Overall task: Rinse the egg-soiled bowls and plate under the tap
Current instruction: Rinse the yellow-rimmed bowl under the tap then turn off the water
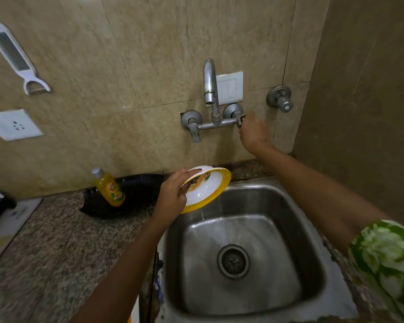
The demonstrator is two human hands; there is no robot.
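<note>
My left hand (173,194) grips a white bowl (207,188) with a yellow rim and a printed picture, tilted on its side above the far left corner of the steel sink (310,231). Water drips from the bowl's lower edge into the basin. My right hand (252,134) reaches to the wall and holds the right handle of the metal tap (211,89). No water runs from the spout. The basin holds no dishes.
A yellow dish-soap bottle (109,188) leans on a black tray (135,194) at the back of the granite counter (56,241). A white grater-peeler (16,59) hangs on the tiled wall, with a socket (13,124) below it and a second valve (281,99) right of the tap.
</note>
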